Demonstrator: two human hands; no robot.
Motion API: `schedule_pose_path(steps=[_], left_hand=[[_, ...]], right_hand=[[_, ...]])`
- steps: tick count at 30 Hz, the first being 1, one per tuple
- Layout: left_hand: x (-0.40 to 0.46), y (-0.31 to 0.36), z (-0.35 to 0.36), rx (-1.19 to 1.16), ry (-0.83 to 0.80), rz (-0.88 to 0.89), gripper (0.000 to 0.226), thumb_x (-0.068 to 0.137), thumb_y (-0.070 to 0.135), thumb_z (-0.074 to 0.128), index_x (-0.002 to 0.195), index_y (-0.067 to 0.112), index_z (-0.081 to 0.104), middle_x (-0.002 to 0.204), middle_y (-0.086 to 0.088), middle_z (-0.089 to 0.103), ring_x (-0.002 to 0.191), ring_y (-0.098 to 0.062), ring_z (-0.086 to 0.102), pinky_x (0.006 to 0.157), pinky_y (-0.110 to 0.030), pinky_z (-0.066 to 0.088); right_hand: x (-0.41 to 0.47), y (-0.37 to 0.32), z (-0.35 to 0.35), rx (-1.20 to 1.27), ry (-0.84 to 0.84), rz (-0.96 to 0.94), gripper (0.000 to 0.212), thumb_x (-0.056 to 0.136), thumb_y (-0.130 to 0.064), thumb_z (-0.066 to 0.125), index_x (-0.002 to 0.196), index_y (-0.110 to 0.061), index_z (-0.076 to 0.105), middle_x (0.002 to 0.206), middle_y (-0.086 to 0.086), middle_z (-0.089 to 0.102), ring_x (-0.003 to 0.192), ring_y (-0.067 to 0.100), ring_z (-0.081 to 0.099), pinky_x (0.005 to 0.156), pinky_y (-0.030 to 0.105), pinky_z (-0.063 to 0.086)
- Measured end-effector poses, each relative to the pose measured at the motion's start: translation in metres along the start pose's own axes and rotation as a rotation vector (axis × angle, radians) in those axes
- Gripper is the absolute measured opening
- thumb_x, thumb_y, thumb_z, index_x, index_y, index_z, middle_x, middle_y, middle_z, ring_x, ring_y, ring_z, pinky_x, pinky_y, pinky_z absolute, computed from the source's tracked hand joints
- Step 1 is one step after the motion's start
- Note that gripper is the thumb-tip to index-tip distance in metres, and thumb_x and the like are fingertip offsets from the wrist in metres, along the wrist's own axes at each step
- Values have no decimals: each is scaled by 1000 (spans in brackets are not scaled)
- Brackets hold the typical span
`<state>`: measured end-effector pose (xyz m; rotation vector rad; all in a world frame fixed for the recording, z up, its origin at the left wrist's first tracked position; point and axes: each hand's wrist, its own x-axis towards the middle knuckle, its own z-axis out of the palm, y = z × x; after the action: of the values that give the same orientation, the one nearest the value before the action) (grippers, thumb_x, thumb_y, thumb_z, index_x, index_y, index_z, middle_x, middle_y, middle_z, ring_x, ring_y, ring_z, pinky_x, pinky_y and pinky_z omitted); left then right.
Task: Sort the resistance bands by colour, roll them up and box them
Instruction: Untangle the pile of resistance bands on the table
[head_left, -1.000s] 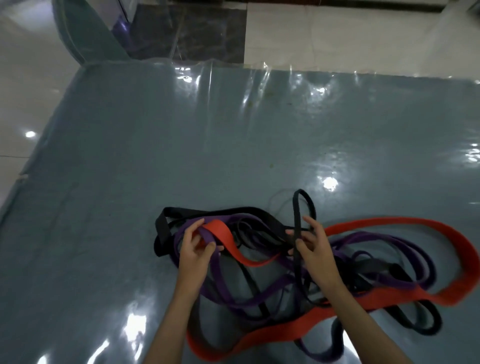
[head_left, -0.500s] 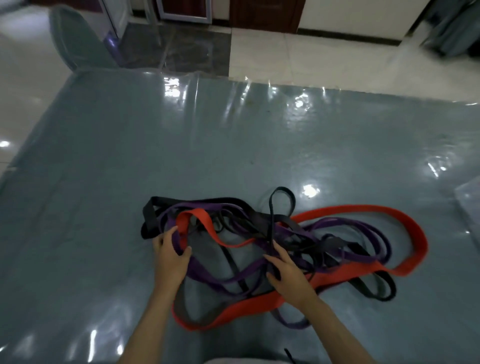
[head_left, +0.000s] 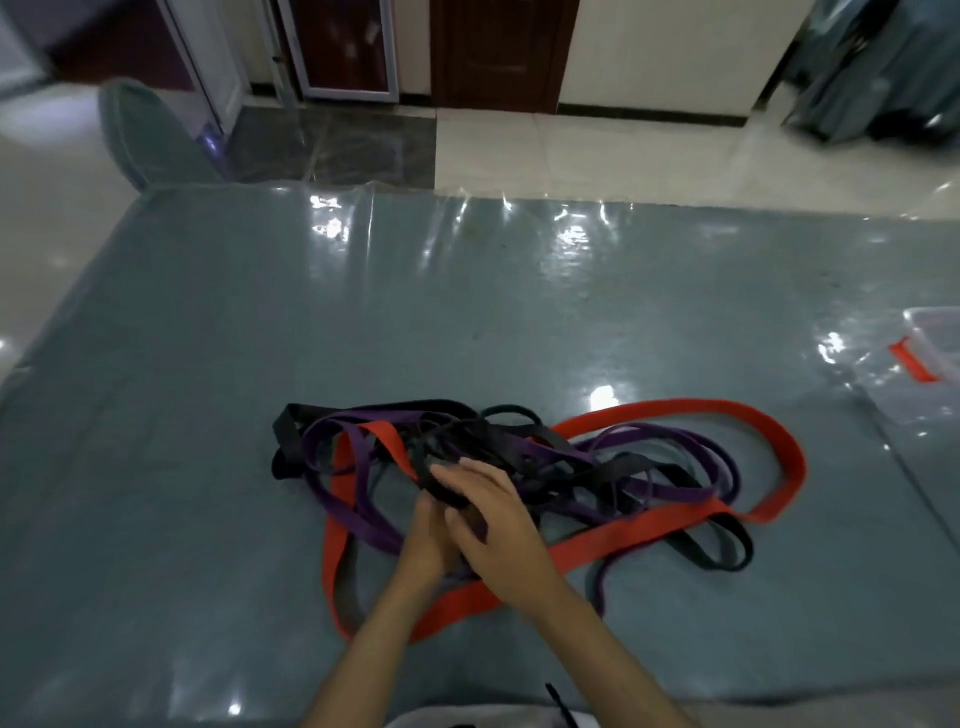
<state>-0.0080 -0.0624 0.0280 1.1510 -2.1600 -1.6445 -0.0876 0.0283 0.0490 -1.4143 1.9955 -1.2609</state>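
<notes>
A tangle of resistance bands lies on the grey table (head_left: 208, 364). A wide red band (head_left: 675, 410) loops round the outside, purple bands (head_left: 670, 491) and black bands (head_left: 727, 556) are knotted inside it. My right hand (head_left: 501, 525) reaches left over the middle of the heap, fingers and thumb closed on a black band (head_left: 441, 486). My left hand (head_left: 423, 545) is pressed against it from below, fingers up at the same band and partly hidden by the right hand.
A clear plastic box (head_left: 935, 332) with a red clip (head_left: 914, 364) stands at the table's right edge. A grey chair back (head_left: 145, 140) rises behind the far left corner. A shiny clear sheet covers the table.
My hands have come together at the middle of the heap; before, the left was at the red loop and the right further right. The view has tilted up, showing the box.
</notes>
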Motion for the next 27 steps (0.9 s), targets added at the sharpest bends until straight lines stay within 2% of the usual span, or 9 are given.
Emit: schedule_pose_path(steps=[2,4,6,10,14,17,20,23,27], left_hand=[[7,3,-10,-106,203,-59,13,96,6,68,86,15,67,79,-4,75,82,-23,73,73,-27,60],[7,-1,-24,-326,292,-95,17,86,15,82,88,17,65,85,-11,78,88,-34,76,85,-44,61],[5,1,-41,-495,322,-135,21,90,3,78,92,9,57,79,-17,76,78,-34,76,88,-53,60],[-1,11,-70,-456,330,-32,14,95,1,71,88,0,59,71,-14,72,64,-22,71,76,-43,58],[-8,23,-100,-467,471,64,12,99,14,69,88,10,66,71,-6,70,62,-20,67,73,-42,55],[-13,29,-115,-477,511,95,5,98,23,72,93,22,75,85,1,74,77,-20,72,86,-52,60],[-15,30,-118,-403,567,143,8,98,29,72,97,36,77,128,16,60,114,-23,68,104,-53,54],[-13,33,-116,-444,523,171,25,98,26,72,112,46,75,142,15,63,129,-17,63,113,-46,48],[-16,44,-101,-399,400,207,39,97,14,72,134,24,68,120,7,77,118,-8,69,106,-25,51]], right_hand=[[-4,13,-5,-16,77,16,43,102,-18,59,144,-26,56,142,-21,54,142,6,40,118,22,32],[-12,35,-10,-27,101,133,42,101,-24,61,142,-28,56,139,-20,54,137,3,44,116,23,35],[-23,63,-13,-123,13,265,46,95,-30,61,141,-30,56,138,-15,56,134,8,47,116,32,39],[-40,102,-15,-384,-242,378,46,86,-31,62,132,-31,64,131,-8,60,129,18,51,107,36,45],[-52,123,-20,-443,-182,424,25,85,-17,72,108,-26,75,115,-5,63,114,25,56,93,34,48],[-53,127,-27,-447,-198,381,17,84,-22,76,99,-30,73,105,-13,64,107,19,59,91,35,50],[-42,123,-30,-402,-243,358,12,94,-22,69,103,-29,65,100,-11,72,97,14,67,86,37,54],[-25,117,-39,-187,31,408,23,96,-11,69,93,-32,59,84,-13,72,81,8,70,79,43,58],[14,93,-66,107,319,402,11,98,-9,67,96,-18,62,89,2,76,88,20,74,85,48,60]])
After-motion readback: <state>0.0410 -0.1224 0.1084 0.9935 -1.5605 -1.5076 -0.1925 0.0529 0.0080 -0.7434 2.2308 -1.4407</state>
